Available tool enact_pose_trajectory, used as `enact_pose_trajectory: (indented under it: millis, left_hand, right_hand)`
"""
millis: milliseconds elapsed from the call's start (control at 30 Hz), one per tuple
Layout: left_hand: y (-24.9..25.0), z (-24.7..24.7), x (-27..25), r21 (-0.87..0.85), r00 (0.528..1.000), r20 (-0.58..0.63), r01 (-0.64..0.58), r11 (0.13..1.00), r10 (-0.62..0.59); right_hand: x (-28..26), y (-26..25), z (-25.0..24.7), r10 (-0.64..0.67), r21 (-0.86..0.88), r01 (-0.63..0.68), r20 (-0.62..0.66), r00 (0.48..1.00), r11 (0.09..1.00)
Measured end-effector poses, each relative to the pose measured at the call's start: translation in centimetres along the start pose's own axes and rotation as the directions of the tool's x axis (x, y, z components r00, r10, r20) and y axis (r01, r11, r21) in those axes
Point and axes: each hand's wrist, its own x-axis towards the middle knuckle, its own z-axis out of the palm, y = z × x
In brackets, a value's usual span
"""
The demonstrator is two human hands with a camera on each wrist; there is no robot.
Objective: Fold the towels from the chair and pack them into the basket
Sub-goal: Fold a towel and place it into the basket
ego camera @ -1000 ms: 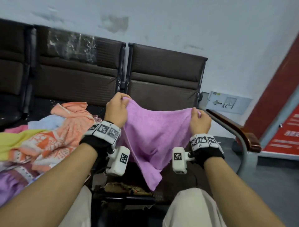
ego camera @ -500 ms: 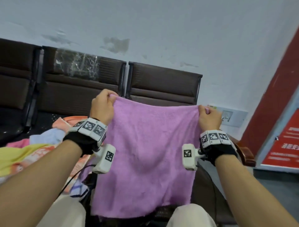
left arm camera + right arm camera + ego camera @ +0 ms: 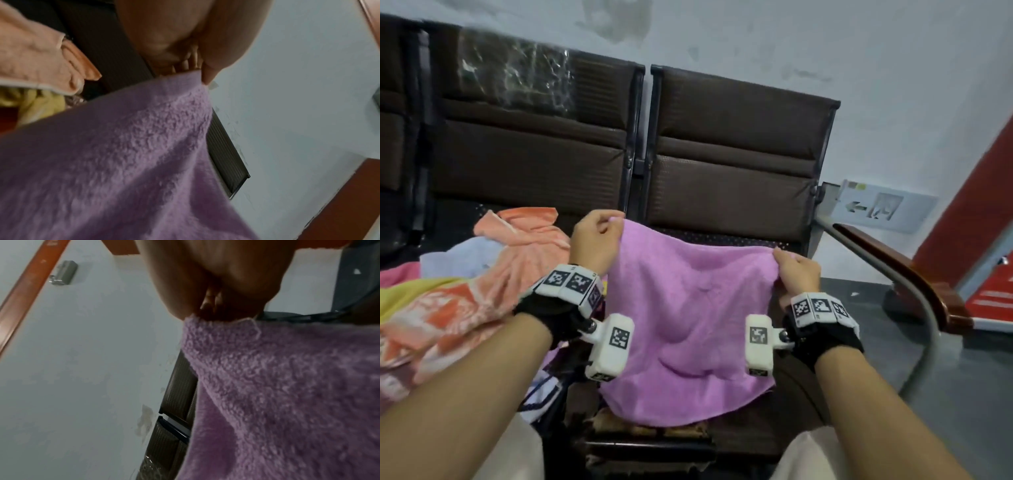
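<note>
A purple towel (image 3: 688, 308) hangs spread between my two hands over the brown chair seat (image 3: 647, 425). My left hand (image 3: 599, 236) pinches its top left corner, and the left wrist view shows the purple towel (image 3: 123, 154) under my left hand (image 3: 197, 65). My right hand (image 3: 796, 270) pinches the top right corner; the right wrist view shows the purple towel (image 3: 287, 386) gripped by that right hand (image 3: 211, 305). The towel's lower edge lies on the seat front. The basket is not in view.
A heap of towels (image 3: 465, 291), orange, yellow, blue and pink, lies on the chair to the left. Brown chair backs (image 3: 732, 150) stand against the wall. A wooden armrest (image 3: 904, 277) on a metal tube runs along the right.
Both hands have come down from the raised, stretched hold. The towel now sags and its lower part rests on the seat. The view has tilted down.
</note>
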Motion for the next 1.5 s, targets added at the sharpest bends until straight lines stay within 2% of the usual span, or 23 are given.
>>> enact_pose_trajectory:
  millis: [100, 167, 233, 300, 367, 433, 467, 500, 533, 567, 600, 667, 700, 733, 767, 833, 867, 900, 1033, 1200, 1367, 1500]
  left_hand:
    - [-1.9, 1.3, -1.3, -0.094, 0.996, 0.017, 0.088, 0.992, -0.087]
    - [-2.6, 2.1, -1.8, -0.082, 0.994, 0.031, 0.111, 0.99, -0.108]
    - [-2.6, 2.8, -2.2, -0.101, 0.99, 0.067, 0.129, 0.987, -0.122]
    - [-2.5, 3.2, -2.3, -0.1, 0.986, 0.106, 0.14, 0.985, -0.13]
    - [-2.7, 3.3, -2.4, -0.092, 0.981, 0.139, 0.152, 0.984, -0.139]
    - [-3.1, 3.2, -2.3, -0.069, 0.973, 0.174, 0.168, 0.983, -0.154]
    - [-3.3, 3.2, -2.4, -0.064, 0.968, 0.187, 0.183, 0.981, -0.168]
    - [-3.5, 3.2, -2.4, -0.071, 0.963, 0.201, 0.198, 0.978, -0.18]
    - [-3.6, 3.3, -2.4, -0.079, 0.958, 0.217, 0.21, 0.974, -0.189]
    - [-3.8, 3.3, -2.5, -0.084, 0.952, 0.235, 0.22, 0.972, -0.196]
    - [-3.9, 3.4, -2.6, -0.087, 0.945, 0.259, 0.229, 0.969, -0.2]
    - [-3.9, 3.7, -2.9, -0.104, 0.923, 0.325, 0.252, 0.962, -0.207]
    - [-3.9, 3.8, -3.1, -0.112, 0.911, 0.356, 0.264, 0.958, -0.21]
    - [-3.9, 3.8, -3.2, -0.118, 0.9, 0.382, 0.271, 0.955, -0.208]
    - [-3.9, 3.8, -3.3, -0.118, 0.891, 0.405, 0.273, 0.955, -0.205]
    - [-3.7, 3.7, -3.5, -0.107, 0.875, 0.44, 0.272, 0.956, -0.2]
    - [-3.7, 3.7, -3.7, -0.102, 0.867, 0.454, 0.276, 0.956, -0.202]
    - [-3.6, 3.5, -3.9, -0.101, 0.858, 0.472, 0.283, 0.954, -0.205]
    - [-2.9, 3.3, -4.5, -0.106, 0.805, 0.559, 0.304, 0.947, -0.197]
    - [-2.3, 3.0, -5.1, -0.087, 0.782, 0.587, 0.318, 0.944, -0.21]
    - [-2.1, 3.0, -5.4, -0.053, 0.759, 0.613, 0.317, 0.947, -0.219]
    - [-1.9, 3.0, -5.5, -0.074, 0.731, 0.639, 0.366, 0.928, -0.238]
  right_hand:
    - [-1.6, 1.9, 1.5, 0.09, 0.192, -0.113, 0.124, 0.988, 0.975]
    - [-2.7, 2.1, 2.6, 0.032, 0.207, -0.074, 0.197, 0.98, 0.976]
    - [-3.7, 1.4, 3.5, -0.032, 0.218, -0.038, 0.309, 0.951, 0.975]
    - [-4.3, 0.9, 3.9, -0.045, 0.246, -0.077, 0.453, 0.89, 0.966]
    - [-4.5, 0.8, 4.0, -0.041, 0.276, -0.154, 0.591, 0.806, 0.949]
    - [-4.5, 1.2, 3.9, -0.044, 0.267, -0.19, 0.679, 0.733, 0.945]
    - [-4.4, 1.5, 3.9, -0.052, 0.227, -0.148, 0.69, 0.722, 0.963]
    - [-4.3, 1.9, 3.7, -0.073, 0.16, -0.051, 0.682, 0.728, 0.986]
    - [-4.2, 2.4, 3.6, -0.113, 0.057, 0.102, 0.668, 0.735, 0.993]
    - [-4.0, 2.9, 3.4, -0.168, -0.078, 0.29, 0.66, 0.732, 0.954]
    - [-3.9, 3.3, 3.1, -0.227, -0.213, 0.469, 0.661, 0.715, 0.857]
    - [-3.7, 3.4, 3.0, -0.335, -0.351, 0.713, 0.701, 0.63, 0.606]
    - [-3.8, 3.3, 3.2, -0.39, -0.34, 0.773, 0.712, 0.584, 0.536]
    - [-4.0, 3.1, 3.5, -0.435, -0.3, 0.798, 0.711, 0.553, 0.523]
    - [-4.1, 3.0, 3.9, -0.465, -0.239, 0.786, 0.695, 0.548, 0.57]
    - [-4.4, 3.0, 4.7, -0.441, -0.117, 0.665, 0.662, 0.606, 0.738]
    - [-4.5, 3.1, 5.0, -0.406, -0.096, 0.61, 0.664, 0.628, 0.787]
    - [-4.5, 3.3, 5.2, -0.383, -0.099, 0.593, 0.677, 0.629, 0.799]
    - [-4.3, 3.9, 5.9, -0.375, -0.129, 0.65, 0.727, 0.575, 0.749]
    - [-4.4, 3.9, 6.2, -0.348, -0.131, 0.596, 0.705, 0.618, 0.792]
    - [-4.8, 3.7, 6.0, -0.33, -0.113, 0.59, 0.738, 0.589, 0.8]
    - [-4.9, 3.6, 5.7, -0.324, -0.144, 0.593, 0.725, 0.608, 0.792]
